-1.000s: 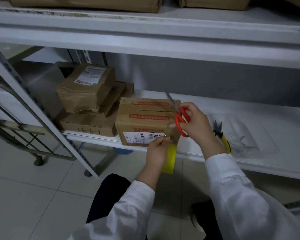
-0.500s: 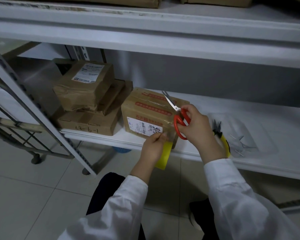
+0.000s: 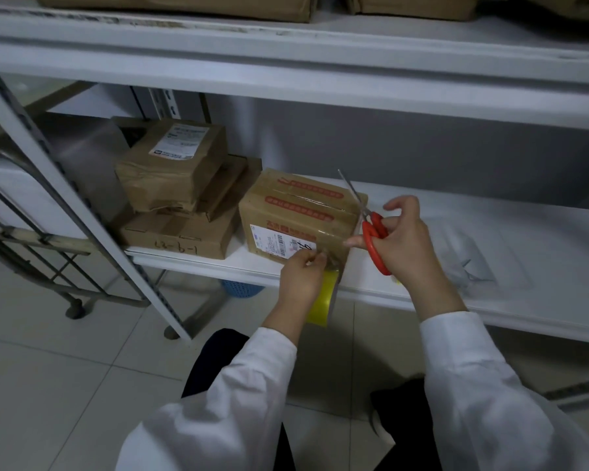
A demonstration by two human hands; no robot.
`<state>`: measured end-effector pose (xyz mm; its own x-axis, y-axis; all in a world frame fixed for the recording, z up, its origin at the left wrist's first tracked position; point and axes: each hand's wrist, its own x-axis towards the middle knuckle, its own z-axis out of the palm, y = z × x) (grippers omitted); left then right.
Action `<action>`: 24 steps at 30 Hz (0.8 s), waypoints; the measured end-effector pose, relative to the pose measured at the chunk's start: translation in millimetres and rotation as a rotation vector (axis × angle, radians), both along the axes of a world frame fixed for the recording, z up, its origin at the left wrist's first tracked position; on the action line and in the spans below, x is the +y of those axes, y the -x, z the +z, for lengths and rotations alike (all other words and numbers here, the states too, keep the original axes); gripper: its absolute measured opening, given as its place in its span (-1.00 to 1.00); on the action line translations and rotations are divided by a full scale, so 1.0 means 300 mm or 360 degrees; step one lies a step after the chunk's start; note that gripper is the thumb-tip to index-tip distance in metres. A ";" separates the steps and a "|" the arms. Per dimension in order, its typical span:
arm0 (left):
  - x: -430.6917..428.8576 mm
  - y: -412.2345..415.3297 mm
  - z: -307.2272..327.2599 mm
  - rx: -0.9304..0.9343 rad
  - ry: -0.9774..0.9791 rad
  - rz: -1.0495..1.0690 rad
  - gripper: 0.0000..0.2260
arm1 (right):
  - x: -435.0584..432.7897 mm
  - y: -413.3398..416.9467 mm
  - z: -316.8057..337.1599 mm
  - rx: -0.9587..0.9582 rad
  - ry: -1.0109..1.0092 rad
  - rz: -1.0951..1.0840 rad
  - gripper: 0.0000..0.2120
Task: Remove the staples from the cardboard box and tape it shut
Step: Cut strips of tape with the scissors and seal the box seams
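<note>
Your box (image 3: 330,229) sits at the front edge of the shelf (image 3: 422,294), turned slightly. It is brown cardboard with red printed strips (image 3: 300,214) across the top and a white label (image 3: 279,241) on the near face. The yellow tape (image 3: 322,297) hangs below the shelf edge, and your left hand (image 3: 301,277) pinches its strip at the box's lower front. Your right hand (image 3: 405,239) holds red-handled scissors (image 3: 374,232), blades up by the box's right corner.

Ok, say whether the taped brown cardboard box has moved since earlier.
Yes. The cardboard box turned clockwise, its labelled face now skewed to the white shelf edge.
</note>
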<state>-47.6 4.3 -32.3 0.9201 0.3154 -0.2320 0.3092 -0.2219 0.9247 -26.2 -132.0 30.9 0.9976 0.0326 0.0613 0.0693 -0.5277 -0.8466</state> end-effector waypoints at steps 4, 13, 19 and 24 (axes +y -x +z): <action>0.005 0.000 0.013 -0.0031 -0.0093 0.0005 -0.75 | -0.066 0.059 0.007 0.0171 0.0218 -0.0056 -0.35; 0.003 0.029 0.018 -0.0027 -0.0177 0.0005 -0.74 | -0.102 0.101 -0.055 0.0647 0.0639 0.0308 -0.45; 0.014 0.032 0.028 -0.0009 -0.0167 -0.0048 -0.72 | -0.100 0.085 -0.052 0.0793 0.0483 0.0293 -0.53; 0.025 0.029 0.023 -0.0001 -0.0175 -0.0100 -0.70 | -0.079 0.078 -0.050 0.0805 0.0439 0.0299 -0.56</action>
